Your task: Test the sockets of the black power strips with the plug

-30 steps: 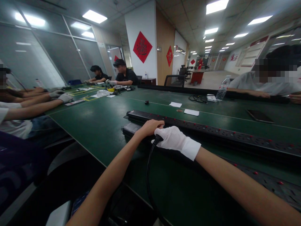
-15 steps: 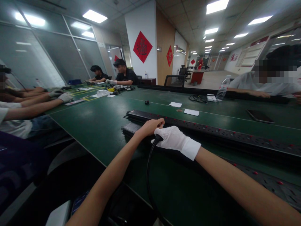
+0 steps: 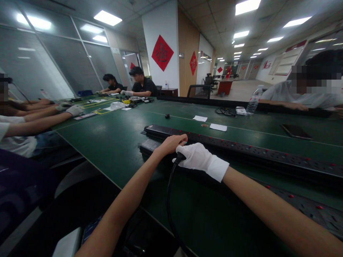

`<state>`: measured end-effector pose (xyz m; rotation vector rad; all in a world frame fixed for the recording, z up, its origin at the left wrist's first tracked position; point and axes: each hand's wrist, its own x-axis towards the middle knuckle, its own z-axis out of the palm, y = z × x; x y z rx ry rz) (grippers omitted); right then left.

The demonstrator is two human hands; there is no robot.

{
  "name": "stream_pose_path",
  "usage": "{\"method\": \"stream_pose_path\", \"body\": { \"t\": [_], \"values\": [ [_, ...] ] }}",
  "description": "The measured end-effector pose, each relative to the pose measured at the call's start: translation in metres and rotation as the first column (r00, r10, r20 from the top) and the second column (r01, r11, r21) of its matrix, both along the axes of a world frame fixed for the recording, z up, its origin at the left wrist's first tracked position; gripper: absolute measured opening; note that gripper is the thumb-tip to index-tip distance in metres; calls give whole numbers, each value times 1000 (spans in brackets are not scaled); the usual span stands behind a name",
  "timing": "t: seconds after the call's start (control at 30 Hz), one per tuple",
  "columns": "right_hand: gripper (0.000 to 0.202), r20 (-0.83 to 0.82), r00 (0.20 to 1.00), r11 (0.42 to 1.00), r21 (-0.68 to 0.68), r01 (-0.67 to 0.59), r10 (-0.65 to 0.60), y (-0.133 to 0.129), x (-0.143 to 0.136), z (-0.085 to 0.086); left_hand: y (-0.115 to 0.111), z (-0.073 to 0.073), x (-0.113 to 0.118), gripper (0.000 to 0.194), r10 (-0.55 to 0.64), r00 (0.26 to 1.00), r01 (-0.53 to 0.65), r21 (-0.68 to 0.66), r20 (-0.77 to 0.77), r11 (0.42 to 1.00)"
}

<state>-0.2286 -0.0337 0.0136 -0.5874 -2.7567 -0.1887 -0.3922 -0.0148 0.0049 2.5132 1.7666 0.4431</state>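
My bare left hand [image 3: 173, 143] lies over the near long black power strip [image 3: 300, 201], its fingers curled around that strip's far side close to the left end. My right hand [image 3: 197, 156], in a white dotted glove, is closed around a black power plug [image 3: 180, 156]. From the plug a thick black cord [image 3: 168, 200] hangs down past the table edge. The plug is right beside my left hand, and its front end is hidden by the glove. A second power strip [image 3: 230, 144] with red switches lies just beyond both hands.
The green table [image 3: 107, 142] bears two white papers [image 3: 218, 127], a small black piece [image 3: 167, 116], a phone [image 3: 296, 131], a water bottle [image 3: 254, 100] and a coiled cable [image 3: 225, 112]. Co-workers sit to the left, at the far end and at the right.
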Motion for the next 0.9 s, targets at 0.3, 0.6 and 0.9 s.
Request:
{"method": "stream_pose_path", "body": {
  "t": [0.3, 0.6, 0.9],
  "values": [
    [31, -5, 1000, 1000, -4, 7, -7, 0, 0, 0, 1, -2, 0, 22, 18, 1000, -18, 10, -18, 1000],
    [29, -5, 1000, 1000, -22, 1, -1, -2, 0, 3, -2, 2, 1, 23, 29, 999, -30, -13, -26, 999],
    [26, -10, 1000, 1000, -26, 0, 0, -2, 0, 3, -1, 3, 1, 24, 25, 1000, -25, -20, -11, 999]
  ]
}}
